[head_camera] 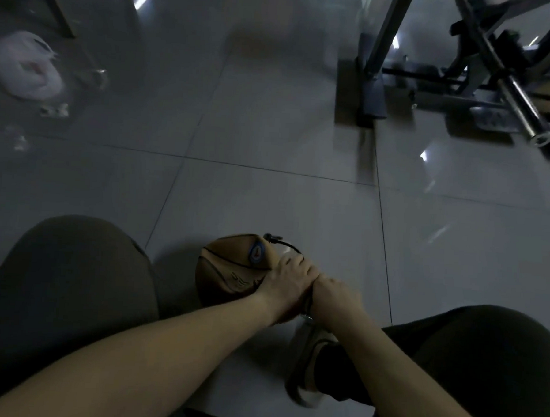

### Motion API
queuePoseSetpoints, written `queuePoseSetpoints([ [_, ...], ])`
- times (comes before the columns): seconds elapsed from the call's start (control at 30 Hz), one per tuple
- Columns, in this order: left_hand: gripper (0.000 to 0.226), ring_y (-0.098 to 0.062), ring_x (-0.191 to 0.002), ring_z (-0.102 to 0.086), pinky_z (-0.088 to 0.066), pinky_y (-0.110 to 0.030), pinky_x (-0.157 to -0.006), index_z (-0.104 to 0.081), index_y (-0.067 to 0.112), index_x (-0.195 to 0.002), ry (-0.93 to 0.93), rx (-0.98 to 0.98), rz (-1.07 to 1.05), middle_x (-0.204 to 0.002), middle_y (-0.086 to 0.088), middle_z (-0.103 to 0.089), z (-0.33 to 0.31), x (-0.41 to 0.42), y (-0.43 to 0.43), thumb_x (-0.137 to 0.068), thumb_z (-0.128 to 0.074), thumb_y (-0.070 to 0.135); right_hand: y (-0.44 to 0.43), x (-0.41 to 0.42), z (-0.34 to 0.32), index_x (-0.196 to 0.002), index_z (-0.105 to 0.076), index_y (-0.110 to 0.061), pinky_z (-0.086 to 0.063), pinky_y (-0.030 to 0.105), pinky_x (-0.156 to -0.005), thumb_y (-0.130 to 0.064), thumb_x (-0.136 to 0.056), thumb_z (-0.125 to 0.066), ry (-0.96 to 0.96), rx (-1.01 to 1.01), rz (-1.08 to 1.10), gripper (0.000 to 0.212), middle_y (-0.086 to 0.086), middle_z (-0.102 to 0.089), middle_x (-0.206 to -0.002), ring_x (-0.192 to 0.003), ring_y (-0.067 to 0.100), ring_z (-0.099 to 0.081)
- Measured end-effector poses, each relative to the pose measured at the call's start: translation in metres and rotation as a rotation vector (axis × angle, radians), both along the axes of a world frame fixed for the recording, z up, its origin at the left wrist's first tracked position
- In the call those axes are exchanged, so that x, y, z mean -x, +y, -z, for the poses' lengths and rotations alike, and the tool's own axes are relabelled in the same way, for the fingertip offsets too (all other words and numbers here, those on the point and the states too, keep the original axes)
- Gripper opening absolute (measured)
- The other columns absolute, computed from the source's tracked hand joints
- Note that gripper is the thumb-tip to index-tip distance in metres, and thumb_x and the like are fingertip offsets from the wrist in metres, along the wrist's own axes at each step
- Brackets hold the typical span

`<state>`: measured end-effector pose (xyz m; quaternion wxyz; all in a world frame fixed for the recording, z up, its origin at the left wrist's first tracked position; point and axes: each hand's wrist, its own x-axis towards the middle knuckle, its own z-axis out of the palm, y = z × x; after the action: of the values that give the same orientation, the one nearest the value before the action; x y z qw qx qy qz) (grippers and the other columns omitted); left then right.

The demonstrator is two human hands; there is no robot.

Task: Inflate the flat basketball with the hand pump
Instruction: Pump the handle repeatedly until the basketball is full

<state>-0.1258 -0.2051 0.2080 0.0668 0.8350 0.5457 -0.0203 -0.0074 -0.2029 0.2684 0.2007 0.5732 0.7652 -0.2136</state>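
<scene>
Touching: left grip (287, 285) closed beside basketball (232, 270); right grip (334, 296) fisted, contents unclear.

A white plastic bag (26, 66) lies far left on the glossy tiled floor (268, 192), metal gym equipment (484, 76) far right.

On the tiled floor (268, 182), a caved-in basketball (229, 269) lies between the knees. The left hand (287, 282) presses its side; the right hand (334, 294) seems closed around the mostly hidden pump, whose hose (286, 244) meets the ball.
</scene>
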Motion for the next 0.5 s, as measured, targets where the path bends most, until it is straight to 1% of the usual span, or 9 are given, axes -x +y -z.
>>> queuePoseSetpoints([
  [0.07,0.023,-0.026,-0.109,-0.048,-0.035,-0.038,-0.094,-0.052,0.018,-0.114,-0.044,-0.012,0.013,-0.114,-0.006,-0.053,-0.015,0.006,0.003,-0.092,-0.051,0.022,-0.003,0.004,-0.014,-0.115,-0.056,-0.017,-0.049,0.035,-0.083,-0.025,-0.095,-0.054,0.019,-0.029,0.008,0.022,0.005,-0.064,-0.116,-0.103,0.026,-0.063],
  [0.1,0.022,-0.026,-0.108,-0.048,-0.036,-0.037,-0.093,-0.053,0.017,-0.113,-0.096,-0.031,-0.007,-0.114,-0.006,-0.054,-0.028,0.01,0.007,-0.091,-0.052,0.018,0.0,0.005,-0.023,-0.108,-0.056,-0.018,-0.05,0.033,-0.079,-0.023,-0.094,-0.054,0.041,-0.11,0.02,0.016,0.004,-0.065,-0.108,-0.096,0.026,-0.065],
  [0.17,0.021,-0.026,-0.102,-0.051,-0.04,-0.036,-0.088,-0.057,0.014,-0.108,-0.191,-0.142,-0.018,-0.108,-0.007,-0.056,-0.06,0.019,0.02,-0.087,-0.054,0.012,0.008,0.005,-0.044,-0.094,-0.053,-0.02,-0.053,0.035,-0.072,-0.021,-0.091,-0.055,0.141,-0.332,0.061,0.005,0.003,-0.064,-0.094,-0.079,0.024,-0.062],
  [0.23,0.016,-0.025,-0.092,-0.052,-0.042,-0.034,-0.081,-0.057,0.013,-0.101,-0.292,-0.257,-0.013,-0.1,-0.007,-0.057,-0.091,0.025,0.033,-0.085,-0.055,0.011,0.019,0.003,-0.065,-0.089,-0.051,-0.017,-0.049,0.036,-0.063,-0.022,-0.089,-0.057,0.23,-0.541,0.072,0.007,0.002,-0.057,-0.086,-0.071,0.022,-0.054],
  [0.3,0.013,-0.022,-0.086,-0.05,-0.038,-0.03,-0.076,-0.057,0.014,-0.097,-0.36,-0.327,-0.002,-0.094,-0.006,-0.057,-0.11,0.027,0.041,-0.084,-0.056,0.012,0.026,0.001,-0.074,-0.089,-0.053,-0.015,-0.047,0.037,-0.061,-0.024,-0.087,-0.059,0.251,-0.715,0.021,0.011,0.003,-0.053,-0.083,-0.071,0.021,-0.049],
  [0.33,0.013,-0.021,-0.085,-0.049,-0.037,-0.03,-0.076,-0.056,0.014,-0.097,-0.356,-0.342,0.011,-0.093,-0.005,-0.056,-0.113,0.027,0.044,-0.084,-0.055,0.012,0.028,0.001,-0.073,-0.089,-0.054,-0.014,-0.045,0.036,-0.062,-0.024,-0.086,-0.061,0.242,-0.767,-0.011,0.012,0.003,-0.052,-0.083,-0.072,0.021,-0.048],
  [0.37,0.013,-0.02,-0.085,-0.048,-0.038,-0.03,-0.075,-0.055,0.015,-0.096,-0.332,-0.345,0.027,-0.093,-0.005,-0.056,-0.111,0.027,0.047,-0.083,-0.054,0.013,0.03,0.002,-0.069,-0.09,-0.054,-0.014,-0.044,0.036,-0.062,-0.023,-0.086,-0.061,0.215,-0.793,-0.033,0.012,0.004,-0.052,-0.083,-0.072,0.021,-0.047],
  [0.43,0.012,-0.023,-0.083,-0.048,-0.04,-0.033,-0.072,-0.053,0.015,-0.093,-0.242,-0.352,0.025,-0.091,-0.005,-0.055,-0.087,0.025,0.047,-0.082,-0.05,0.015,0.029,0.005,-0.05,-0.089,-0.053,-0.014,-0.042,0.035,-0.062,-0.02,-0.088,-0.061,0.138,-0.775,-0.039,0.009,0.004,-0.05,-0.081,-0.071,0.021,-0.045],
  [0.5,0.012,-0.025,-0.08,-0.047,-0.04,-0.036,-0.07,-0.052,0.014,-0.094,-0.171,-0.352,-0.075,-0.09,-0.006,-0.053,-0.053,0.019,0.039,-0.084,-0.045,0.018,0.025,0.008,-0.027,-0.088,-0.052,-0.016,-0.038,0.032,-0.061,-0.018,-0.091,-0.057,0.068,-0.697,-0.04,0.006,0.004,-0.048,-0.081,-0.071,0.02,-0.042],
])
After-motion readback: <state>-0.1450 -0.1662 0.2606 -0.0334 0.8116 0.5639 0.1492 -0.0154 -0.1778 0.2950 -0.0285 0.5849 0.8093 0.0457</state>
